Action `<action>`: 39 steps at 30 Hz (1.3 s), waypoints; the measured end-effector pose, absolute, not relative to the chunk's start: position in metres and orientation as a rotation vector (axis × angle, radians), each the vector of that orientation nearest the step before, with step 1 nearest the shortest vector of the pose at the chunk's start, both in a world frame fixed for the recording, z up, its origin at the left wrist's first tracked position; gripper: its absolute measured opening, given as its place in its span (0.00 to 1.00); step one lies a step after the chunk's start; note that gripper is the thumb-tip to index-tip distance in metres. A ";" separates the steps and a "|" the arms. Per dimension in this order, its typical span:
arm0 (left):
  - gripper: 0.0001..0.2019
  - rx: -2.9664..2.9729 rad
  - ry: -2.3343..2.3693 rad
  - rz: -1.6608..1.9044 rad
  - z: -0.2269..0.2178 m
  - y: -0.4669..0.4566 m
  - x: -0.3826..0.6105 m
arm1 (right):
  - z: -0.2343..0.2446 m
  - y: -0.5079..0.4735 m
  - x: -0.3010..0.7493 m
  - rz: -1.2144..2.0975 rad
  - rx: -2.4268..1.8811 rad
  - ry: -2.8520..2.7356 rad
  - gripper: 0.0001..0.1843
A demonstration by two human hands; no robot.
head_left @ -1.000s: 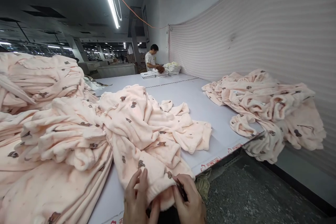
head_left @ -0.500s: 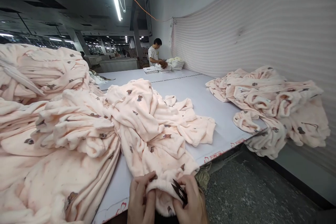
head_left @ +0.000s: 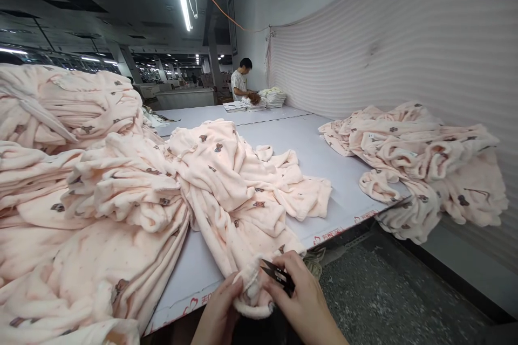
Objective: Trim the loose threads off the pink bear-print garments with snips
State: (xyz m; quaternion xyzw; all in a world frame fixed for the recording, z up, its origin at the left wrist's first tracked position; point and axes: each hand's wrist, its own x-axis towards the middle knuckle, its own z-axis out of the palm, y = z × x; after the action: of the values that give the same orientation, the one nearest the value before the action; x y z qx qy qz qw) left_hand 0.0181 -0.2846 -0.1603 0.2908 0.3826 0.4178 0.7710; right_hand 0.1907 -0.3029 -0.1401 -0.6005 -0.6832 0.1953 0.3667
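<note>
A pale pink fleece garment (head_left: 243,194) printed with small brown bears lies rumpled on the table, one tube-like end drawn down past the front edge. My left hand (head_left: 220,304) is closed on the left side of that end's rim. In my right hand (head_left: 297,294) are dark thread snips (head_left: 278,275), their blades pointing left across the cuff opening. The right thumb and fingers wrap the snips and sit against the fabric. The seam inside the opening faces up; my left fingertips are partly hidden by cloth.
Large heaps of the same pink fleece (head_left: 68,226) fill the left side. Another pile (head_left: 421,156) hangs over the table's (head_left: 311,145) right edge. Across the table, a person (head_left: 239,81) stands by stacked white cloth (head_left: 272,98). Dark speckled floor (head_left: 364,285) shows at right.
The fabric end has been turned so its opening and inner seam show. The right hand with the snips has risen slightly, and the left hand has shifted lower along the rim.
</note>
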 end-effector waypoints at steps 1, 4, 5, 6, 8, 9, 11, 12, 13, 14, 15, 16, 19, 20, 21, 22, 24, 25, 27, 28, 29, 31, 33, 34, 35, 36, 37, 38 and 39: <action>0.17 0.589 0.788 0.927 -0.157 -0.285 0.019 | -0.138 -0.306 0.192 0.502 -1.497 -1.789 0.08; 0.14 0.455 0.684 0.952 -0.151 -0.287 0.021 | -0.139 -0.314 0.192 0.376 -1.446 -1.885 0.16; 0.13 0.411 0.658 0.949 -0.150 -0.287 0.022 | -0.140 -0.314 0.191 0.347 -1.452 -1.900 0.17; 0.13 0.367 0.639 0.944 -0.149 -0.288 0.022 | -0.141 -0.313 0.191 0.340 -1.468 -1.893 0.16; 0.13 0.291 0.613 0.928 -0.148 -0.288 0.023 | -0.139 -0.311 0.191 0.394 -1.499 -1.847 0.13; 0.14 0.272 0.601 0.918 -0.148 -0.289 0.023 | -0.138 -0.310 0.192 0.443 -1.506 -1.822 0.12; 0.15 0.277 0.583 0.906 -0.146 -0.290 0.023 | -0.134 -0.309 0.195 0.537 -1.508 -1.805 0.12; 0.15 0.294 0.577 0.903 -0.145 -0.290 0.024 | -0.132 -0.309 0.196 0.574 -1.506 -1.816 0.12; 0.15 0.313 0.577 0.902 -0.145 -0.291 0.024 | -0.130 -0.310 0.197 0.599 -1.508 -1.830 0.13; 0.14 0.328 0.584 0.902 -0.144 -0.291 0.024 | -0.129 -0.311 0.198 0.618 -1.510 -1.841 0.13; 0.14 0.341 0.596 0.899 -0.143 -0.292 0.025 | -0.128 -0.312 0.199 0.636 -1.508 -1.852 0.13; 0.14 0.355 0.612 0.896 -0.143 -0.292 0.025 | -0.128 -0.313 0.199 0.654 -1.498 -1.863 0.13; 0.13 0.431 0.662 0.894 -0.142 -0.292 0.025 | -0.128 -0.314 0.199 0.649 -1.479 -1.887 0.13; 0.13 0.459 0.674 0.895 -0.142 -0.292 0.025 | -0.128 -0.313 0.199 0.625 -1.493 -1.887 0.12; 0.14 0.484 0.681 0.897 -0.142 -0.292 0.025 | -0.129 -0.313 0.199 0.597 -1.516 -1.879 0.12; 0.14 0.503 0.684 0.897 -0.142 -0.291 0.025 | -0.129 -0.313 0.200 0.578 -1.539 -1.865 0.12; 0.15 0.532 0.694 0.891 -0.143 -0.291 0.026 | -0.130 -0.313 0.203 0.598 -1.549 -1.841 0.12; 0.15 0.542 0.704 0.885 -0.144 -0.291 0.026 | -0.130 -0.313 0.204 0.614 -1.539 -1.836 0.11; 0.14 0.555 0.728 0.870 -0.146 -0.290 0.025 | -0.130 -0.314 0.205 0.617 -1.516 -1.859 0.12; 0.14 0.556 0.738 0.862 -0.147 -0.289 0.025 | -0.129 -0.315 0.205 0.592 -1.510 -1.884 0.13; 0.14 0.554 0.743 0.857 -0.148 -0.289 0.025 | -0.129 -0.315 0.204 0.553 -1.509 -1.910 0.13; 0.13 0.540 0.741 0.858 -0.150 -0.288 0.025 | -0.129 -0.314 0.201 0.475 -1.508 -1.942 0.14; 0.13 0.523 0.731 0.867 -0.149 -0.287 0.025 | -0.129 -0.312 0.199 0.458 -1.504 -1.919 0.13; 0.14 0.514 0.725 0.870 -0.148 -0.287 0.026 | -0.129 -0.311 0.200 0.479 -1.504 -1.893 0.12; 0.14 0.511 0.722 0.872 -0.147 -0.286 0.026 | -0.129 -0.310 0.201 0.509 -1.508 -1.868 0.12; 0.15 0.516 0.722 0.872 -0.146 -0.286 0.027 | -0.129 -0.310 0.202 0.529 -1.510 -1.855 0.11; 0.16 0.531 0.726 0.875 -0.145 -0.286 0.028 | -0.130 -0.310 0.204 0.529 -1.510 -1.863 0.11; 0.16 0.550 0.734 0.879 -0.144 -0.285 0.029 | -0.130 -0.311 0.206 0.502 -1.506 -1.895 0.13; 0.16 0.572 0.743 0.886 -0.144 -0.285 0.030 | -0.131 -0.312 0.208 0.446 -1.503 -1.940 0.14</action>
State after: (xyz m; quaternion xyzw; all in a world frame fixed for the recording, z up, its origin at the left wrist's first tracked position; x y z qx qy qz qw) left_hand 0.0300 -0.2849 -0.1441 0.2664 0.3461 0.4129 0.7992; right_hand 0.2078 -0.3116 -0.1315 -0.5712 -0.7374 0.1696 0.3181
